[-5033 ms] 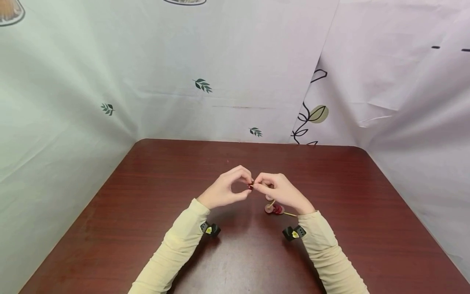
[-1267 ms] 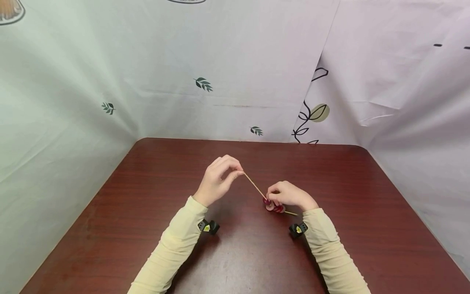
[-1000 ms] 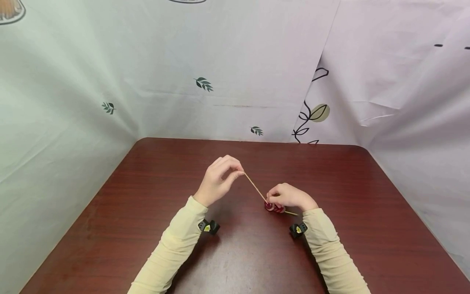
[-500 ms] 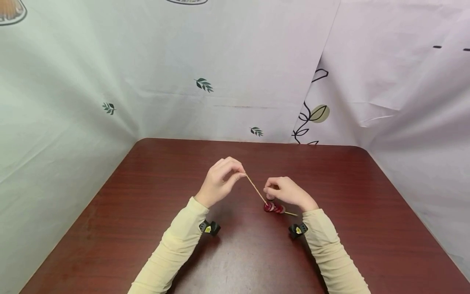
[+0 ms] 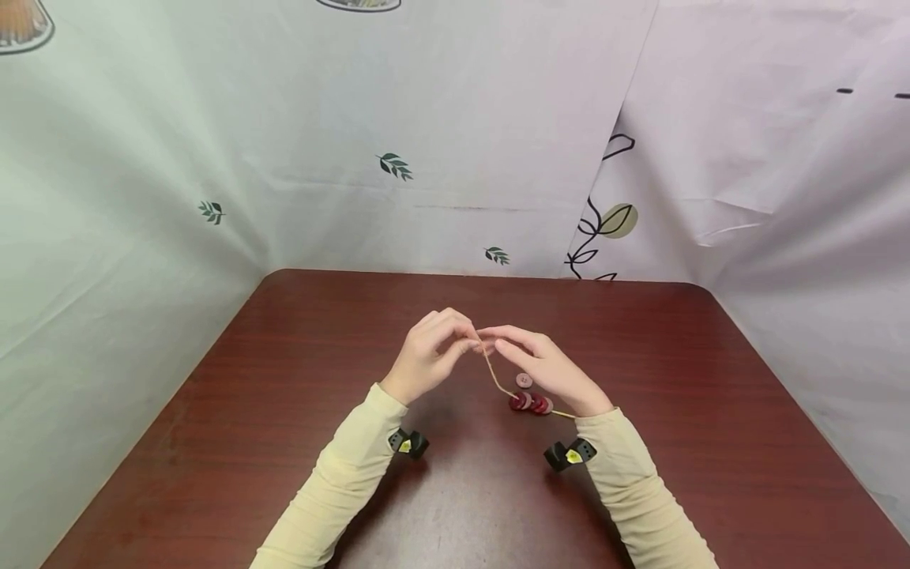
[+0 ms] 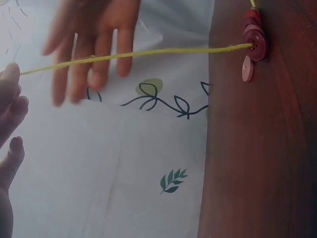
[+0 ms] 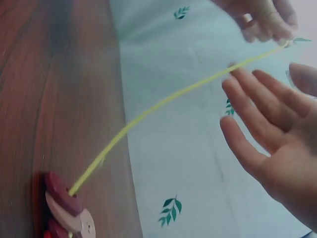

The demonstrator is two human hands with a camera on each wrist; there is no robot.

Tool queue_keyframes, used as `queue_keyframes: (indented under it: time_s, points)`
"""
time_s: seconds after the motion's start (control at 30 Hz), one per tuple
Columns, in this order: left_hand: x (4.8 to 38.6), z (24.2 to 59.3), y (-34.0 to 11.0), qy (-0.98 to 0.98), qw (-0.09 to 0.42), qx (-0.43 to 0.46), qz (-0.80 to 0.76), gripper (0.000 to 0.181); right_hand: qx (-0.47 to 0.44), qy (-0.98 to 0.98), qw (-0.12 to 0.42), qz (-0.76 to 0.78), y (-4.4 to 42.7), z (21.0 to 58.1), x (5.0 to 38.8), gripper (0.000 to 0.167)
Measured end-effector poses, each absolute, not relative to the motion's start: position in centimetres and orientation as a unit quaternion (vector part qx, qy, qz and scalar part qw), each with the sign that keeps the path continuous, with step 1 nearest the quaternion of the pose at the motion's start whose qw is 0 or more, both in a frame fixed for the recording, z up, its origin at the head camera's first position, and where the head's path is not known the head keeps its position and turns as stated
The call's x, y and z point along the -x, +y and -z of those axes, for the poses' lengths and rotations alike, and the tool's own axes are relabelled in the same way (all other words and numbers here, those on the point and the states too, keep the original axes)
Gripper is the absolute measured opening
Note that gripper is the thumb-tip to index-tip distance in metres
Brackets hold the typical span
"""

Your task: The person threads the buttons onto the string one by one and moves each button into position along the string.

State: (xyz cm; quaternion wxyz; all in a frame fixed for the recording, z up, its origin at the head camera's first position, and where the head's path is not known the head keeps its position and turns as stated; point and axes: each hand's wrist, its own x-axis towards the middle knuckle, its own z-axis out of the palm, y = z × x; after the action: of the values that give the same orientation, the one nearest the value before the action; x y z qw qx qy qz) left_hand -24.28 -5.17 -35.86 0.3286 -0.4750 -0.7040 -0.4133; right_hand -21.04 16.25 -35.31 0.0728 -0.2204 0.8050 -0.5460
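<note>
My left hand point(image 5: 426, 357) pinches the upper part of a thin yellow string point(image 6: 148, 51) between thumb and fingertips, above the table. From there the string curves down to a row of dark red and pink buttons point(image 5: 530, 403) threaded on it, lying on the tabletop. My right hand point(image 5: 549, 365) is beside the left, its fingers extended and close to the string; in the right wrist view its palm point(image 7: 292, 148) holds nothing. Whether its fingertips touch the string I cannot tell. A pale pink button point(image 5: 524, 380) lies just beyond the row.
The reddish-brown wooden table point(image 5: 320, 332) has rounded far corners. A pale cloth point(image 5: 455, 142) printed with leaves hangs behind and along both sides. The string's other end point(image 5: 564, 415) runs right from the buttons toward my right sleeve.
A dark red button once between both hands now sits lower, against the threaded row. My right hand has left the buttons, risen leftward and straightened its fingers. The string has slackened.
</note>
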Motion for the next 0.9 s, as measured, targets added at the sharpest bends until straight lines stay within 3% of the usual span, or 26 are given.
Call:
queue_keyframes:
  time_s: [0.13, 0.37, 0.47, 0.63, 0.9]
  points:
    - [24.3, 36.0, -5.1, -0.707, 0.326, 0.477, 0.409, 0.01, 0.221, 0.782, 0.1, 0.574, 16.2, 35.0, 20.8, 0.028]
    - [24.4, 36.4, -4.9, -0.712, 0.311, 0.481, 0.406, 0.017, 0.218, 0.806, 0.053, 0.548, 16.4, 35.0, 20.9, 0.018]
    - [24.4, 36.5, -4.7, -0.733, 0.269, 0.477, 0.405, 0.022, 0.218, 0.807, 0.044, 0.547, 16.6, 35.2, 21.0, 0.015]
    - [24.1, 36.7, -4.4, -0.786, 0.173, 0.454, 0.383, 0.052, 0.22, 0.815, 0.034, 0.534, 17.0, 35.5, 21.3, 0.015]
    - [24.2, 37.8, -3.8, -0.829, 0.052, 0.431, 0.353, 0.08, 0.242, 0.824, 0.085, 0.504, 17.8, 35.3, 21.6, 0.016]
